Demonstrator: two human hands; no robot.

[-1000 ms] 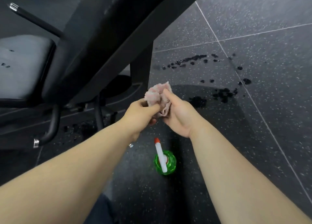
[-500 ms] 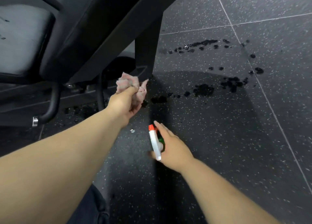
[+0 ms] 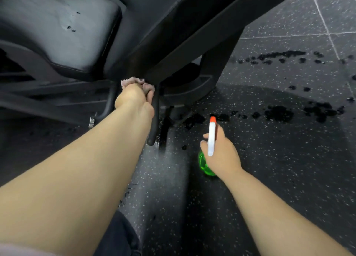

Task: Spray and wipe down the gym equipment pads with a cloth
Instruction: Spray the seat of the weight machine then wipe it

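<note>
A: Where's the cloth rn?

B: Pink cloth (image 3: 133, 81) is bunched up in the left hand (image 3: 134, 99), fingers clamped round it. It's pressed up against the lower edge of the big black back pad (image 3: 173, 30), right where the pad meets the frame.

A: And the seat pad?

B: Grey seat pad (image 3: 57, 30) sits left of the back pad, w/ a few small dark marks on top. Cloth isn't on it, just near its lower right corner.

A: Spray bottle?

B: Green spray bottle (image 3: 205, 164), white head w/ orange nozzle tip, is right of and below the back pad. Right hand (image 3: 221, 153) is wrapped round its neck, fingers closed on it. Nozzle points away from the person, roughly toward the wet patches. Can't tell if the bottle base touches the floor, the hand hides it.

A: Floor?

B: Dark speckled rubber floor (image 3: 279, 169); black wet spots (image 3: 279, 113) spread right of the back pad's support leg (image 3: 215, 66), a second row farther up.

A: Anything else by the pad?

B: A black bent tube (image 3: 154, 120) hangs down just beside the left hand, under the back pad. Dark trouser leg (image 3: 119, 236) shows at bottom edge.
</note>
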